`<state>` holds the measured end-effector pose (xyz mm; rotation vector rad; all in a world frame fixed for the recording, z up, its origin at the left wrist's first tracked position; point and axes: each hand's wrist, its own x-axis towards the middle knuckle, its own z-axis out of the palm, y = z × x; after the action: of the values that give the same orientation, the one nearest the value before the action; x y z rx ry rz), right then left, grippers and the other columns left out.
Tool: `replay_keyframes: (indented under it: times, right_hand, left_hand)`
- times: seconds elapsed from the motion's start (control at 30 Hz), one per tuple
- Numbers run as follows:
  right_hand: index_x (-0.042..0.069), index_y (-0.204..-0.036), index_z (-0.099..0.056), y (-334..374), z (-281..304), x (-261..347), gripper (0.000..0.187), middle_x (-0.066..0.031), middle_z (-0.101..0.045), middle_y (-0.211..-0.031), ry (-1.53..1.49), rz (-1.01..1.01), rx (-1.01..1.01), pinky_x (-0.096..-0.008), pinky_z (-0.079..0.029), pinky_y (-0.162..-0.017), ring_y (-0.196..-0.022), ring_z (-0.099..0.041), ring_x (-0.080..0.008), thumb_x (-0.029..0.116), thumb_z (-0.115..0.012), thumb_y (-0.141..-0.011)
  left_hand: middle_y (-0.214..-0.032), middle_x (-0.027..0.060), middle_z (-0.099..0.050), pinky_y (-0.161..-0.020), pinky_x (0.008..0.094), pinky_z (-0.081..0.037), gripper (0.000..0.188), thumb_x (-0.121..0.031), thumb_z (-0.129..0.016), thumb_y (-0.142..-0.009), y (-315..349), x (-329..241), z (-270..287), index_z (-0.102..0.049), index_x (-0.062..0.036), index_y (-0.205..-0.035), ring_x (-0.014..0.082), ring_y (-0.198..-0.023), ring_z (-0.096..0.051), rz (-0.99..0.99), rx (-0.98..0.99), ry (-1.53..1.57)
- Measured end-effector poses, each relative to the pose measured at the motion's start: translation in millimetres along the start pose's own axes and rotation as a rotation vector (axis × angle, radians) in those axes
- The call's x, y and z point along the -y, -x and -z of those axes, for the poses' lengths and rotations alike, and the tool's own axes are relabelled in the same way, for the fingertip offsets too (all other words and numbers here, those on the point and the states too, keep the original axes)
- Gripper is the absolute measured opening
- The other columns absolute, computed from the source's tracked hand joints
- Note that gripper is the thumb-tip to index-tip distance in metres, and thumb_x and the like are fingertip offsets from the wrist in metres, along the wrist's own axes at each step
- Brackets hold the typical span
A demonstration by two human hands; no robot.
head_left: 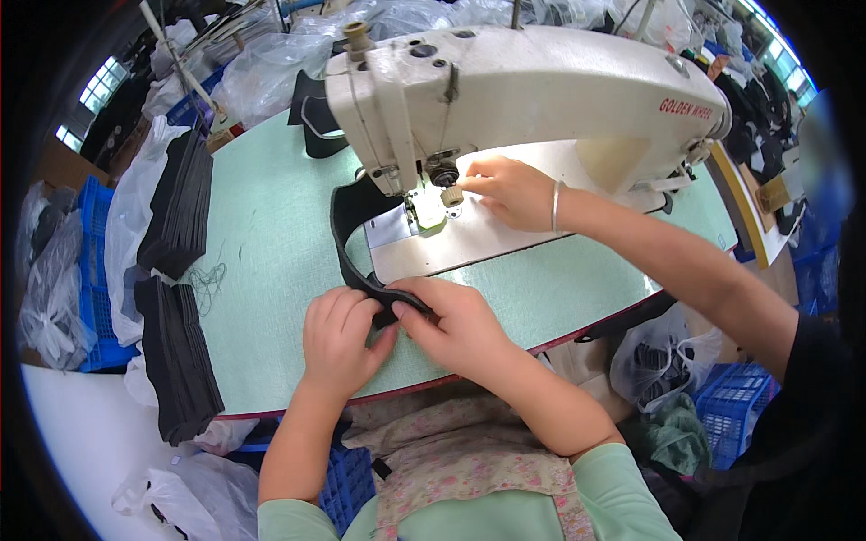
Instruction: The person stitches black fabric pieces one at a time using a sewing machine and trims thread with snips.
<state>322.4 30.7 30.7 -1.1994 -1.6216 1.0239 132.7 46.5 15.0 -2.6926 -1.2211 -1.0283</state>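
Observation:
Both my hands hold the near end of a black fabric strip [347,236] in front of the sewing machine [532,86]. My left hand [343,341] pinches it from the left, and my right hand [451,326] grips it from the right, thumbs close together. From there the strip curves up along the left of the metal needle plate [390,227] toward the lit presser foot [412,212]. Another person's hand [514,194], with a bracelet on the wrist, reaches in from the right; its fingers are at the small knob [452,195] beside the needle area.
Two stacks of black pieces [176,207] [180,356] lie along the left edge of the green tabletop [262,298]. Loose thread [209,284] lies near them. Blue crates [95,270] and plastic bags [54,261] stand at the left. Another blue crate [735,406] is at the lower right.

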Motion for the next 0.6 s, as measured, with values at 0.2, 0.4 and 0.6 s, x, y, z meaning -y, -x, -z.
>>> replay_keyframes:
  times: [0.2,0.4,0.6]
  right_hand:
    - [0.003,-0.110,-0.068,-9,10,1,0.034,-0.0138,-0.068,-0.111,0.417,0.444,-0.120,-0.0400,-0.056,-0.080,-0.096,-0.068,-0.0318,0.005,-0.068,-0.076]
    - [-0.001,-0.108,-0.068,-1,2,-27,0.035,-0.0139,-0.066,-0.115,0.704,0.455,-0.074,-0.0394,-0.053,-0.086,-0.105,-0.063,-0.0285,0.007,-0.068,-0.074]
    - [0.000,-0.110,-0.068,0,-1,-31,0.037,-0.0139,-0.066,-0.115,0.742,0.378,-0.072,-0.0411,-0.048,-0.090,-0.108,-0.060,-0.0280,0.007,-0.069,-0.074]
  left_hand:
    - [-0.118,0.0113,-0.064,-0.096,0.0457,-0.043,0.032,-0.012,-0.074,-0.075,-27,-1,28,-0.066,-0.0060,-0.106,0.0325,-0.110,-0.060,-0.035,-0.095,-0.083]
    - [-0.126,0.0130,-0.067,-0.120,0.0474,-0.026,0.039,-0.017,-0.054,-0.086,-18,1,-5,-0.067,0.0007,-0.119,0.0211,-0.126,-0.057,-0.217,0.313,-0.428]
    - [-0.130,0.0101,-0.065,-0.120,0.0494,-0.026,0.044,-0.009,-0.061,-0.081,-16,-1,-20,-0.065,-0.0021,-0.124,0.0209,-0.123,-0.057,-0.108,0.299,-0.384]
